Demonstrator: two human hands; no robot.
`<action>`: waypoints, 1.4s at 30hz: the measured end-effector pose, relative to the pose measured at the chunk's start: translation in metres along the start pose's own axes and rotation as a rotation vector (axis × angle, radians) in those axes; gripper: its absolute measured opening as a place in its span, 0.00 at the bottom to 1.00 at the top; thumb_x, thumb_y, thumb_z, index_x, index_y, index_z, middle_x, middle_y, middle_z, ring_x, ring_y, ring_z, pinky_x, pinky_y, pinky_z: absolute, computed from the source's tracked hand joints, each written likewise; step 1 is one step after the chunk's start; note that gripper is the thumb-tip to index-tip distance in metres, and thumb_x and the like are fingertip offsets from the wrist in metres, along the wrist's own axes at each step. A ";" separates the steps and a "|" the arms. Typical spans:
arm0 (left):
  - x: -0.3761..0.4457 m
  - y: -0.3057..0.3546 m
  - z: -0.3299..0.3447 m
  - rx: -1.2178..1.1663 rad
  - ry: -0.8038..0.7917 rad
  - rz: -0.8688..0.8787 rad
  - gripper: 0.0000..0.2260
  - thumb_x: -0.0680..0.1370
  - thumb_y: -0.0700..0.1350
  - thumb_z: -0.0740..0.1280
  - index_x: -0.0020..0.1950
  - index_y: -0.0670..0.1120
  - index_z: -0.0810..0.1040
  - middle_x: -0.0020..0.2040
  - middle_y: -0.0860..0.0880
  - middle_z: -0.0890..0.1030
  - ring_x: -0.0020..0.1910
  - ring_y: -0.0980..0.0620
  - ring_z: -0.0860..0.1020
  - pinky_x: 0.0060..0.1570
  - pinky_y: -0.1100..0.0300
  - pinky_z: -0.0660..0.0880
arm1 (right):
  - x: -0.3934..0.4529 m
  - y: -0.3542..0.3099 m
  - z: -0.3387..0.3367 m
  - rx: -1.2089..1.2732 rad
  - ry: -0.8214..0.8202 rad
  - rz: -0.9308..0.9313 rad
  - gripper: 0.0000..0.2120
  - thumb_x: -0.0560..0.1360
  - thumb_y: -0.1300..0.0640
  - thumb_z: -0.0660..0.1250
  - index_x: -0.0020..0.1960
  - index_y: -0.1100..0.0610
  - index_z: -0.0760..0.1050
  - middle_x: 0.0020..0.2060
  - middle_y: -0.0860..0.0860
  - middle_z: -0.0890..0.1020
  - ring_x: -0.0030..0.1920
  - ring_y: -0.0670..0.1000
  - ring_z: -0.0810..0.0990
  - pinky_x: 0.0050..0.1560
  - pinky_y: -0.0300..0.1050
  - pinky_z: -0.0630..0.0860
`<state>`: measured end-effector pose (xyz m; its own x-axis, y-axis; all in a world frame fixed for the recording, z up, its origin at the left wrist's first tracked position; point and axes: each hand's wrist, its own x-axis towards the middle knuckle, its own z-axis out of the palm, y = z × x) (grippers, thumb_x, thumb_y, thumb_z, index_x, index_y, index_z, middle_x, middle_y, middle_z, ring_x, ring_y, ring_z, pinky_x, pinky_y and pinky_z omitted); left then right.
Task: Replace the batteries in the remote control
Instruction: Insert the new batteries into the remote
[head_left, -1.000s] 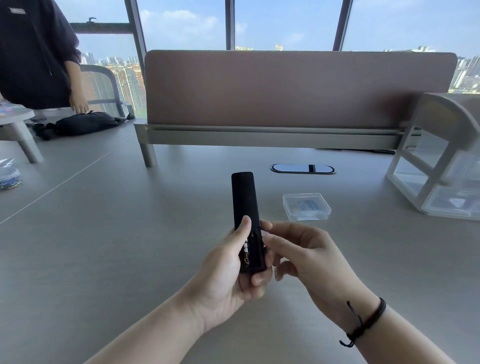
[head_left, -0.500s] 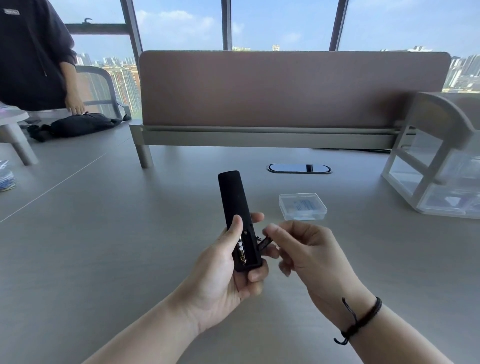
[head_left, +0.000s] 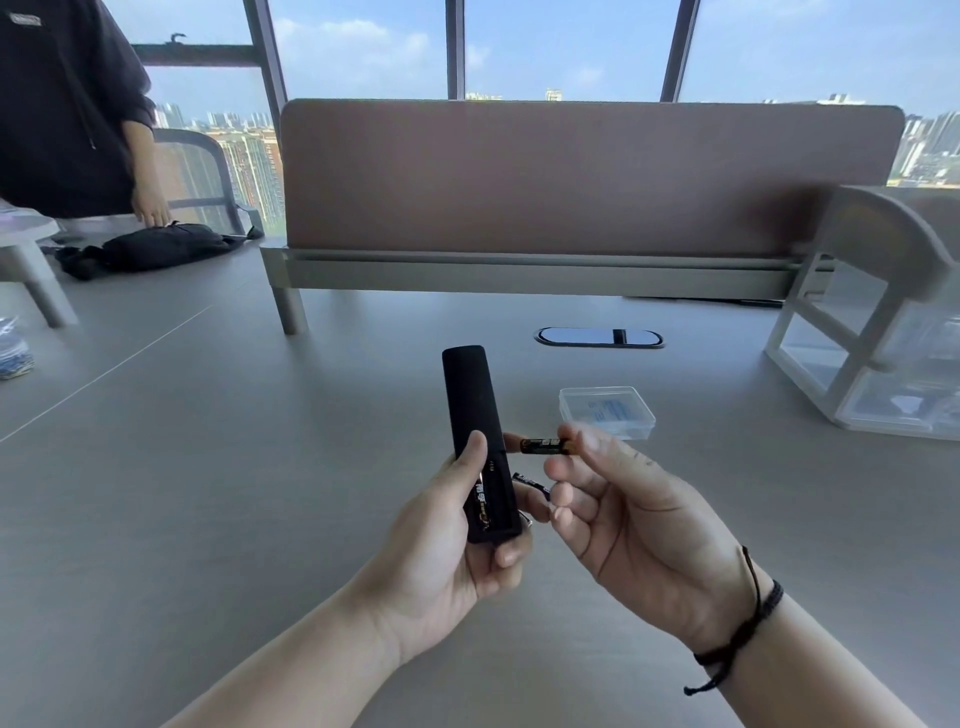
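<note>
Head cam: left hand (head_left: 441, 545) grips the black remote (head_left: 478, 441) around its lower half, back side up, thumb pressed on the back, fingers wrapped underneath. Battery bay at the bottom end is open; one battery (head_left: 482, 501) sits in the left slot, right slot looks empty. Right hand (head_left: 628, 525) pinches a black-and-gold battery (head_left: 543, 445) at its right end, between thumb and forefinger, lying level just right of the remote, not touching it. A second dark cell (head_left: 531, 483) sits lower between the right-hand fingers and the remote; who holds it, can't tell. Clear plastic box (head_left: 605, 410) on the grey desk (head_left: 208, 467) behind the right hand.
</note>
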<state>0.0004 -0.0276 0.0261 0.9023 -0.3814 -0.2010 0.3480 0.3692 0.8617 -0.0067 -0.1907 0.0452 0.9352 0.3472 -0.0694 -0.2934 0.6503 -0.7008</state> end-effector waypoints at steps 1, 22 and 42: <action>0.000 0.000 0.000 -0.007 -0.009 0.005 0.24 0.79 0.60 0.57 0.61 0.40 0.69 0.29 0.47 0.77 0.22 0.51 0.67 0.27 0.59 0.55 | 0.000 0.000 0.000 -0.008 0.002 -0.002 0.22 0.51 0.57 0.86 0.43 0.57 0.85 0.35 0.57 0.86 0.30 0.51 0.85 0.32 0.42 0.83; -0.002 -0.002 0.002 0.081 0.055 0.038 0.21 0.78 0.61 0.58 0.58 0.47 0.77 0.28 0.48 0.67 0.25 0.51 0.66 0.26 0.63 0.61 | -0.006 0.013 0.016 -0.787 0.027 -0.295 0.07 0.67 0.63 0.73 0.44 0.62 0.85 0.34 0.61 0.86 0.31 0.57 0.85 0.35 0.44 0.81; -0.005 -0.002 0.004 0.157 0.041 0.020 0.21 0.78 0.63 0.56 0.44 0.47 0.77 0.27 0.49 0.72 0.22 0.53 0.64 0.24 0.65 0.59 | -0.010 0.019 0.012 -1.372 -0.036 -0.672 0.09 0.65 0.65 0.77 0.42 0.55 0.84 0.27 0.45 0.81 0.27 0.49 0.77 0.32 0.44 0.78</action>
<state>-0.0058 -0.0297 0.0270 0.9195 -0.3390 -0.1990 0.2884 0.2379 0.9275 -0.0242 -0.1743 0.0412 0.8049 0.2816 0.5224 0.5931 -0.4118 -0.6918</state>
